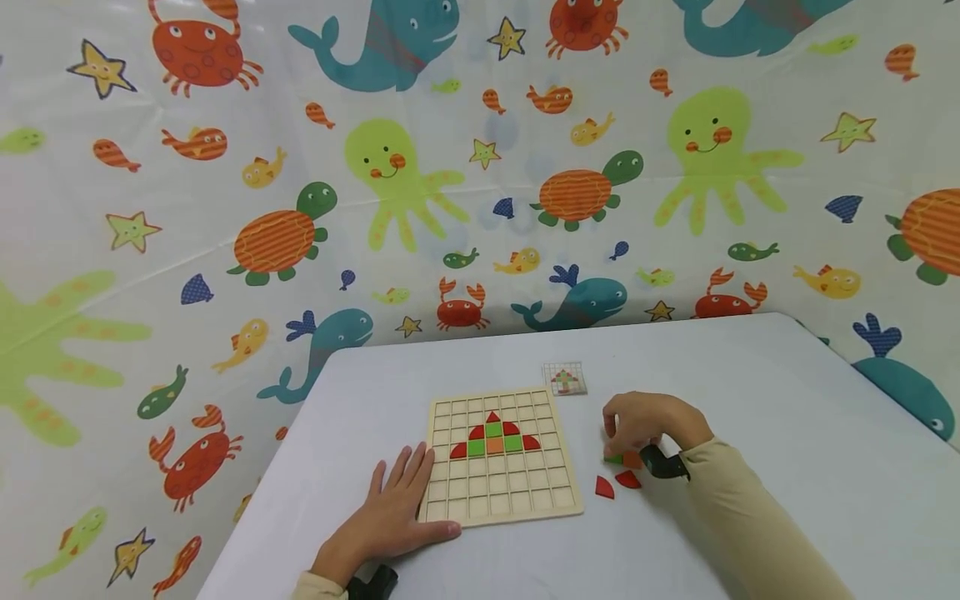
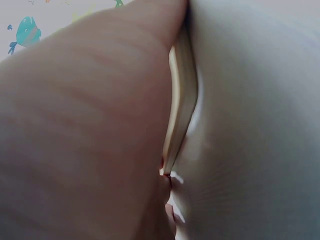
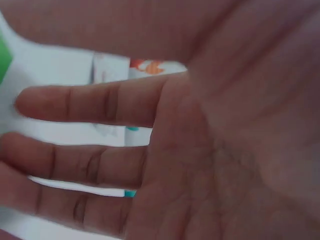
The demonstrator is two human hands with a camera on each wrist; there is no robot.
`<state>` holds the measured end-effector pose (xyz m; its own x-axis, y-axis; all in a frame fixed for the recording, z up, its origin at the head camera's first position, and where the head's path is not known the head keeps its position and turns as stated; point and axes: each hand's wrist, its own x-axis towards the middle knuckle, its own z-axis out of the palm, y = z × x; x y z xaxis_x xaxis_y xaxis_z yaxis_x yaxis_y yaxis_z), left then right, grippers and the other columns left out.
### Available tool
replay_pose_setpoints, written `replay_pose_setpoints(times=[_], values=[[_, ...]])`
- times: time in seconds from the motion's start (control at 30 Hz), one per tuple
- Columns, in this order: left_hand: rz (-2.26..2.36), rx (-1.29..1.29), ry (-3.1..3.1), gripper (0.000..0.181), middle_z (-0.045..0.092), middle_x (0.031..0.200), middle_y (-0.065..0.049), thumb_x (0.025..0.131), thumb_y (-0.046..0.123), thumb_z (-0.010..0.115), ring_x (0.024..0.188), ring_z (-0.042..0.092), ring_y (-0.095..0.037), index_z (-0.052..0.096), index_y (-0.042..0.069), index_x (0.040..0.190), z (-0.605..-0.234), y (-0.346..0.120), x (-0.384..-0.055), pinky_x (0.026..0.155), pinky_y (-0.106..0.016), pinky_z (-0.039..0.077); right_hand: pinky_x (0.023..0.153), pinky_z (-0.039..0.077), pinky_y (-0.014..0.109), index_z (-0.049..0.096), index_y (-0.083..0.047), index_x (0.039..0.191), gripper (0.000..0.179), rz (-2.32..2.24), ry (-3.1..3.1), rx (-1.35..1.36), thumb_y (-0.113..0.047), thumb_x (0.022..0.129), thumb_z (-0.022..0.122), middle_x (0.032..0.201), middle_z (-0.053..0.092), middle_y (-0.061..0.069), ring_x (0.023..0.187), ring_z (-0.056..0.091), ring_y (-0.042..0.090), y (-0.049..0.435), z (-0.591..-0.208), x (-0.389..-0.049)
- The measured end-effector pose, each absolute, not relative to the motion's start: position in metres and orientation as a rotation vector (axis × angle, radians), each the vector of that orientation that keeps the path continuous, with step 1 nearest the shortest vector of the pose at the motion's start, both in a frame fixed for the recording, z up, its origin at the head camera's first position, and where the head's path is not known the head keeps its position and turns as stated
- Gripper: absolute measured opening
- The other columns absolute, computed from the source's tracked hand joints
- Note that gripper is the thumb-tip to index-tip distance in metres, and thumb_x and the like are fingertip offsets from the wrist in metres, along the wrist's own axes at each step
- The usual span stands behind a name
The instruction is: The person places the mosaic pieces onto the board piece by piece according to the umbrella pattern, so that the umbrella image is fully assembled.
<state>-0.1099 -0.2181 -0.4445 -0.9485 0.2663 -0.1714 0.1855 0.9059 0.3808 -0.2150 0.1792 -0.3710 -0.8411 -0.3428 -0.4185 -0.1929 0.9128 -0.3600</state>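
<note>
A wooden grid board (image 1: 498,493) lies on the table, with red, green and orange pieces forming a stepped triangle on it. My left hand (image 1: 393,510) rests flat with fingers spread at the board's left edge; in the left wrist view the board's edge (image 2: 181,95) shows beside the palm. To the right of the board, my right hand (image 1: 645,421) hovers with bent fingers over loose pieces. Below it lie a green piece (image 1: 613,459), an orange piece (image 1: 632,460) and two red quarter-round pieces (image 1: 604,487). The right wrist view shows loosely extended fingers (image 3: 90,105) and a green piece (image 3: 4,59) at the edge.
A small pattern card (image 1: 567,379) with a tree-like picture lies beyond the board's upper right corner. Behind the white table (image 1: 375,392) hangs a curtain (image 1: 427,183) printed with sea animals.
</note>
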Motion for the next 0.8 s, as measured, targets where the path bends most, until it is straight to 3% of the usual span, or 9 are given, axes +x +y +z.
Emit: replay_pose_setpoints(times=[0.33, 0.63, 0.8], values=[[0.53, 0.356, 2.859, 0.126, 0.016, 0.177, -0.017, 0.082, 0.081, 0.071, 0.163, 0.006, -0.042, 0.024, 0.003, 0.17, -0.442, -0.218, -0.11, 0.124, -0.07, -0.003, 0.072, 0.052, 0.038, 0.059, -0.013, 0.108, 0.038, -0.492, 2.546, -0.477, -0.019, 0.087, 0.09, 0.089, 0.061, 0.006, 0.081, 0.059, 0.021, 0.186, -0.385, -0.212], [0.514, 0.348, 2.86, 0.127, 0.016, 0.177, -0.018, 0.081, 0.081, 0.071, 0.163, 0.006, -0.042, 0.024, 0.003, 0.17, -0.444, -0.22, -0.111, 0.124, -0.07, -0.003, 0.077, 0.052, 0.037, 0.06, -0.009, 0.099, 0.028, -0.543, 2.603, -0.63, -0.005, 0.088, 0.085, 0.088, 0.059, 0.002, 0.083, 0.055, 0.02, 0.179, -0.4, -0.215], [0.544, 0.351, 2.862, 0.126, 0.017, 0.177, -0.018, 0.082, 0.079, 0.073, 0.163, 0.006, -0.042, 0.025, 0.002, 0.169, -0.445, -0.218, -0.11, 0.124, -0.07, -0.003, 0.071, 0.048, 0.032, 0.059, -0.01, 0.094, 0.026, -0.6, 2.687, -0.714, -0.003, 0.09, 0.084, 0.081, 0.056, 0.0, 0.077, 0.053, 0.017, 0.172, -0.409, -0.218]])
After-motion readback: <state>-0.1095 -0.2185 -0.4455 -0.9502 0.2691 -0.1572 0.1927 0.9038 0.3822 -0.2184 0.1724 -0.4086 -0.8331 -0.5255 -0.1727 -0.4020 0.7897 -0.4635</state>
